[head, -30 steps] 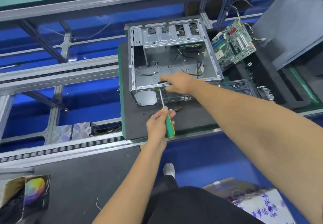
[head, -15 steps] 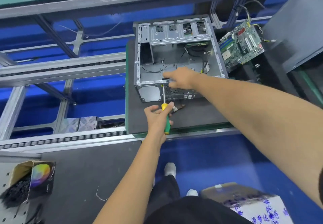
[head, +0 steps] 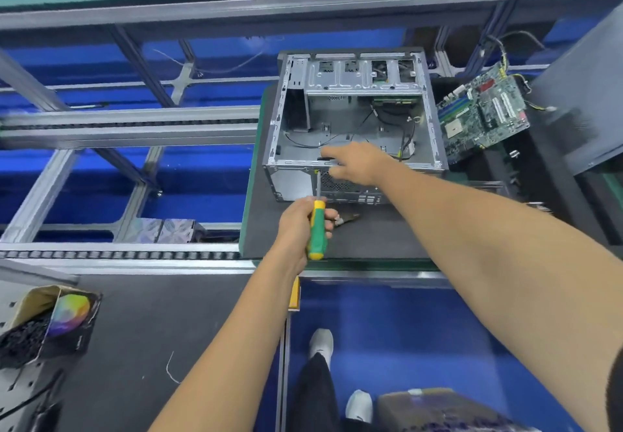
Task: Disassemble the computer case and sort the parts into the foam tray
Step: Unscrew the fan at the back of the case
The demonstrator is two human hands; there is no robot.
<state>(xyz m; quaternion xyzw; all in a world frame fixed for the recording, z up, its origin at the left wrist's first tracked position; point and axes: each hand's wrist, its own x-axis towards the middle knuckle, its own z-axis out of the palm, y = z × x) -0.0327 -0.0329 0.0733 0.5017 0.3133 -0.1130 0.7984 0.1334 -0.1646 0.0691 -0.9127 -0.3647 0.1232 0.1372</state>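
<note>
Your left hand (head: 305, 226) is wrapped round the green-and-yellow screwdriver (head: 317, 229), its shaft running up to the near rear edge of the computer case (head: 354, 121), tip at a point just under the top rail. Your right hand (head: 357, 163) rests on that same rail, fingers curled over the edge and seemingly pinching a small dark part there; whether it truly grips it or only steadies the frame, I cannot tell. The case lies open-side up on a dark mat (head: 371, 239), with the foam tray (head: 505, 175) just to its right. Risks, as a judgement: the tip sits close to your right fingers, so a slip off the screw head could jab them; a freed screw may drop inside the chassis among the loose cables (head: 381, 121); leaning hard on the rail could slide the case on the mat. Count: one case, one screwdriver, one motherboard (head: 482, 114) propped tilted in the tray, one brownish tool (head: 349, 218) on the mat beside your left hand, one open carton of dark bits (head: 50, 323) at lower left, two shoes visible below.
</note>
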